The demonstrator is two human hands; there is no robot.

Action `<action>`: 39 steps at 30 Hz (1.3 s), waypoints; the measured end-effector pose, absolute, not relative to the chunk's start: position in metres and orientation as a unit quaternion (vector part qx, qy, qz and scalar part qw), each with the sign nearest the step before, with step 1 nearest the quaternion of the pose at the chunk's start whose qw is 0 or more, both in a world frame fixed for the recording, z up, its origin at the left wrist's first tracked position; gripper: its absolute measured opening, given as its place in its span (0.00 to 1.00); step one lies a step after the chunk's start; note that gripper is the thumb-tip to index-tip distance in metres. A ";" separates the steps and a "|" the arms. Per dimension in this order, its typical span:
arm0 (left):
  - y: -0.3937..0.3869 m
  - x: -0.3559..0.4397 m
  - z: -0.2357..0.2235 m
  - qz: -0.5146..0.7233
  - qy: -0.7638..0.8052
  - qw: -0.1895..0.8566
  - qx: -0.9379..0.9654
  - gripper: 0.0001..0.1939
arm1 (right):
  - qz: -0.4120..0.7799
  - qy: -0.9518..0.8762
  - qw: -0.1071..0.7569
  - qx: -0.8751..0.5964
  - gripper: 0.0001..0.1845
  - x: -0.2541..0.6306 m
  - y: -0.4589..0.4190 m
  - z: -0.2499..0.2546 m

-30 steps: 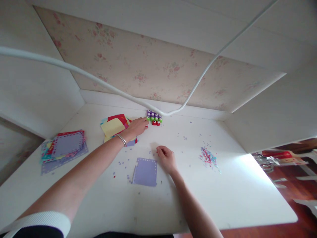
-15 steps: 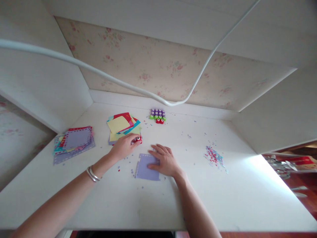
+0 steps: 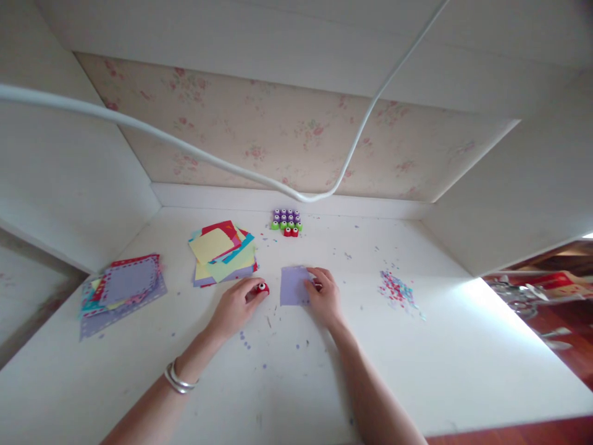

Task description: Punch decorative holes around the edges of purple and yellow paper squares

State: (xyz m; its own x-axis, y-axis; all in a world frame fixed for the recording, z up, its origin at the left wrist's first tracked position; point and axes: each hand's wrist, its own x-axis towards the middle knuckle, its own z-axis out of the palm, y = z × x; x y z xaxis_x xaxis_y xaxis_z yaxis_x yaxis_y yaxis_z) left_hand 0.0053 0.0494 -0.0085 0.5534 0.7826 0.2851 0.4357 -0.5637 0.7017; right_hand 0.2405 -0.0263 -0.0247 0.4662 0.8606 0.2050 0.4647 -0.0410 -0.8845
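Between the thumb and fingers of my left hand (image 3: pixel 236 309) is a small red craft punch (image 3: pixel 262 288) with a white and dark top. My right hand (image 3: pixel 324 293) pinches the right edge of a purple sheet of paper (image 3: pixel 291 287). A short gap separates the punch from the paper's left edge. Beyond them stands a block of small punches (image 3: pixel 286 219), with purple rows at the back, then green, then two red ones in front.
A pile of coloured sheets (image 3: pixel 225 253) lies behind my left hand. Farther left is a stack of hole-edged sheets (image 3: pixel 127 284). Paper confetti (image 3: pixel 398 290) is heaped at right, with loose bits scattered about the white table (image 3: pixel 417 371). A white tube (image 3: pixel 213 161) crosses above.
My left hand has brought the red punch from beside the other punches toward me. My right hand, at first beside the purple sheet, then flat on it, now grips its edge; the sheet has turned and shifted.
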 end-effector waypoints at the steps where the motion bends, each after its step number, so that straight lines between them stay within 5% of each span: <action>1: 0.050 0.004 -0.010 0.297 0.361 0.289 0.836 0.11 | 0.221 -0.461 0.502 -0.697 0.20 0.242 -0.026 -0.025; 11: 0.059 -0.002 -0.016 0.304 0.360 0.275 0.838 0.14 | 0.357 -0.408 0.541 -0.643 0.31 0.237 -0.027 -0.029; 20: 0.058 0.000 -0.018 0.313 0.366 0.298 0.824 0.14 | 0.246 -0.485 0.510 -0.666 0.18 0.226 -0.029 -0.028; 39: 0.059 0.002 -0.015 0.306 0.346 0.283 0.841 0.13 | 0.236 -0.504 0.505 -0.660 0.15 0.223 -0.028 -0.021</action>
